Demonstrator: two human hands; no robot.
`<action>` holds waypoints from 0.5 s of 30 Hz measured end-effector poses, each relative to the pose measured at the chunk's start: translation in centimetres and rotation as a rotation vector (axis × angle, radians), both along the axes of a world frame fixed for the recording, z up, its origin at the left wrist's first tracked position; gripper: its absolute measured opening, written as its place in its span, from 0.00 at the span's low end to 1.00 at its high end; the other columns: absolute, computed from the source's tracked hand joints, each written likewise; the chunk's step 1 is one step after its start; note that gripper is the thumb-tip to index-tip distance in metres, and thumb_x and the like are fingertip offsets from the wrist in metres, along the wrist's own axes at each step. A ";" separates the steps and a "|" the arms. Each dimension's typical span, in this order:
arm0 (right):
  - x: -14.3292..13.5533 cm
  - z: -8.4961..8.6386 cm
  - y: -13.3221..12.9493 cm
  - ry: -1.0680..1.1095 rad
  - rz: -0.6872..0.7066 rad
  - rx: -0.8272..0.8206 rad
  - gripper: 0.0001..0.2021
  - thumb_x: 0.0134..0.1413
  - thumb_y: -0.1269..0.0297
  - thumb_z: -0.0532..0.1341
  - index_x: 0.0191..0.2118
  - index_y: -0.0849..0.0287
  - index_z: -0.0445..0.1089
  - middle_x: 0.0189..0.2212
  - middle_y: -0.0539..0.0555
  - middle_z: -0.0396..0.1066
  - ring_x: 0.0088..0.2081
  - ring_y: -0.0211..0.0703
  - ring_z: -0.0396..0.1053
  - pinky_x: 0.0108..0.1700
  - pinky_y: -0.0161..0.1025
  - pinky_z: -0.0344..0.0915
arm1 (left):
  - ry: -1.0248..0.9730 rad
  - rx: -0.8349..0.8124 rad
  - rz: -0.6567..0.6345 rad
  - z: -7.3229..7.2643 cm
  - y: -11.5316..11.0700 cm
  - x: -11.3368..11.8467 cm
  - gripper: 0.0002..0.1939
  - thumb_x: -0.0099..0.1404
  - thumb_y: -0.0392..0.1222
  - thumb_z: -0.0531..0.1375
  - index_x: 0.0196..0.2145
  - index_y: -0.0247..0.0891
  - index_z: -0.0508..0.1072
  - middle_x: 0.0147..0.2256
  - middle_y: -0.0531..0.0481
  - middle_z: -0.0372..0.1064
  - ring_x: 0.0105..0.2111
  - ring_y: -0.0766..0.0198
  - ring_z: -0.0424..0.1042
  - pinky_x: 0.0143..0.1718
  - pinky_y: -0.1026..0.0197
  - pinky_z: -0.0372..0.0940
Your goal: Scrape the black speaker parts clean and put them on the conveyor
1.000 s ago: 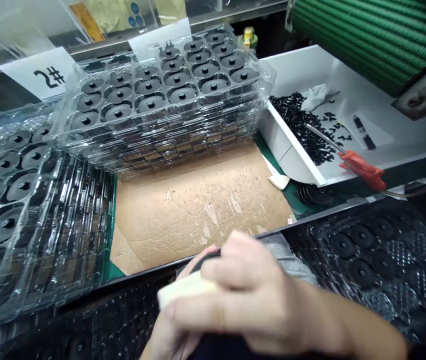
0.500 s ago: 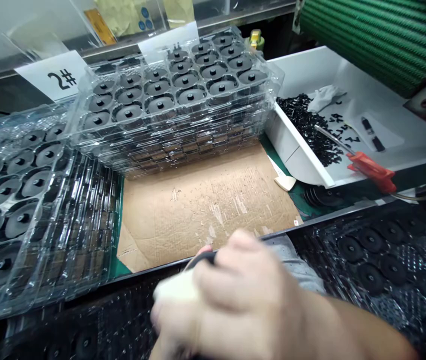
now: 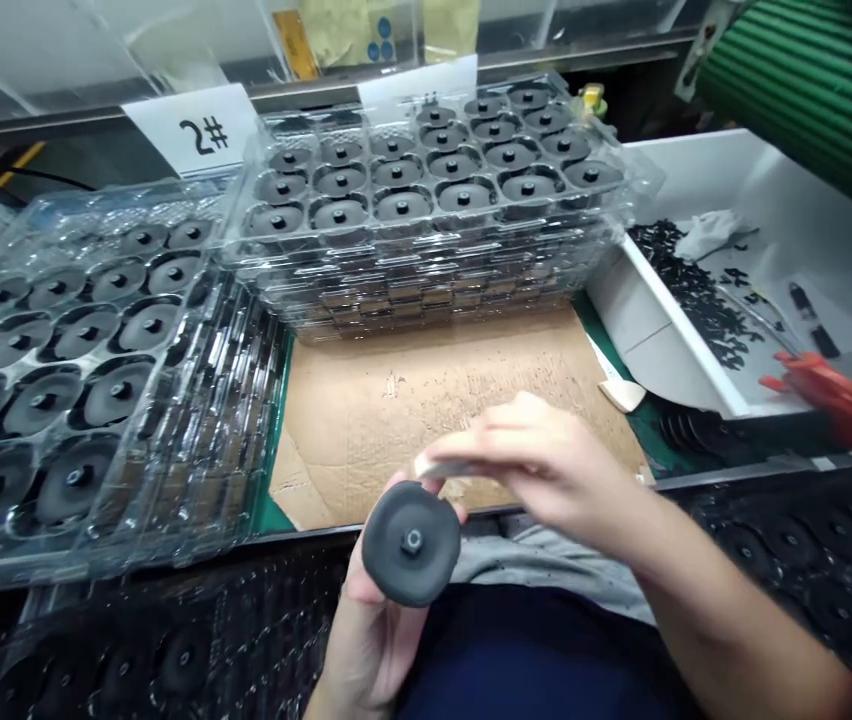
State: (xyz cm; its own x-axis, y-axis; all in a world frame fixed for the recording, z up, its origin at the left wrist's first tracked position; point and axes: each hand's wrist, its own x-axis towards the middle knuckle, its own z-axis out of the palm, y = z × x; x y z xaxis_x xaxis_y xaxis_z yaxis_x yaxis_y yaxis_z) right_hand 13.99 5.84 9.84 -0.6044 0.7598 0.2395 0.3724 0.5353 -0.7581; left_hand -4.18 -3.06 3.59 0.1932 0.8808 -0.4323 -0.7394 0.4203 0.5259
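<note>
Low in the head view, just in front of the person's lap, the left hand (image 3: 370,630) holds a round black disc (image 3: 411,543) upright, fingers curled behind it and its small centre hub facing the camera. Right hand (image 3: 546,465) hovers just above, fingers pinched on a pale slim tool (image 3: 445,467) whose tip sits at the disc's upper rim. Beyond lies worn cardboard (image 3: 433,400) on the desk, with stacked clear trays (image 3: 433,200) of similar discs behind and left.
</note>
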 end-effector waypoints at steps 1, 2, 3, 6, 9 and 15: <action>0.2 -1.2 0.3 -0.003 -0.063 -0.070 0.15 0.59 0.74 0.53 0.48 0.52 0.68 0.36 0.48 0.72 0.37 0.36 0.67 0.39 0.37 0.60 | -0.037 0.001 0.026 0.3 0.3 -0.3 0.28 0.48 0.53 0.66 0.47 0.49 0.70 0.50 0.50 0.67 0.50 0.52 0.65 0.51 0.59 0.62; 0.2 -2.7 0.4 0.001 -0.137 -0.121 0.14 0.59 0.73 0.54 0.48 0.52 0.68 0.38 0.49 0.72 0.38 0.37 0.67 0.39 0.36 0.61 | -0.076 0.004 0.049 0.6 0.5 -0.5 0.29 0.48 0.53 0.66 0.49 0.50 0.68 0.52 0.49 0.65 0.51 0.52 0.65 0.51 0.60 0.62; 0.1 -4.3 0.2 0.011 -0.196 -0.152 0.14 0.59 0.71 0.54 0.48 0.52 0.68 0.39 0.49 0.72 0.38 0.38 0.68 0.39 0.37 0.63 | -0.109 0.008 0.070 0.8 0.7 -0.7 0.29 0.49 0.52 0.65 0.50 0.51 0.67 0.53 0.49 0.64 0.51 0.52 0.64 0.51 0.61 0.62; -1.0 -9.2 -1.4 -0.026 -0.294 -0.135 0.13 0.59 0.70 0.53 0.47 0.55 0.69 0.35 0.52 0.72 0.36 0.40 0.69 0.38 0.40 0.64 | -0.153 0.030 0.102 1.2 1.1 -1.4 0.29 0.49 0.51 0.66 0.49 0.50 0.68 0.51 0.50 0.66 0.50 0.53 0.66 0.51 0.61 0.63; -2.1 -10.4 -2.3 -0.099 -0.293 -0.130 0.12 0.58 0.70 0.54 0.45 0.56 0.70 0.30 0.51 0.72 0.31 0.41 0.68 0.35 0.41 0.64 | -0.161 0.033 0.110 1.2 1.3 -1.9 0.30 0.47 0.51 0.66 0.49 0.49 0.69 0.51 0.50 0.67 0.49 0.53 0.67 0.50 0.60 0.63; -5.1 -1.2 -2.4 0.116 -0.355 0.031 0.16 0.58 0.71 0.54 0.52 0.59 0.63 0.43 0.55 0.70 0.38 0.40 0.67 0.38 0.38 0.64 | -0.055 -0.011 0.149 1.5 1.5 -1.7 0.28 0.49 0.50 0.67 0.48 0.48 0.69 0.50 0.51 0.67 0.51 0.55 0.65 0.48 0.64 0.64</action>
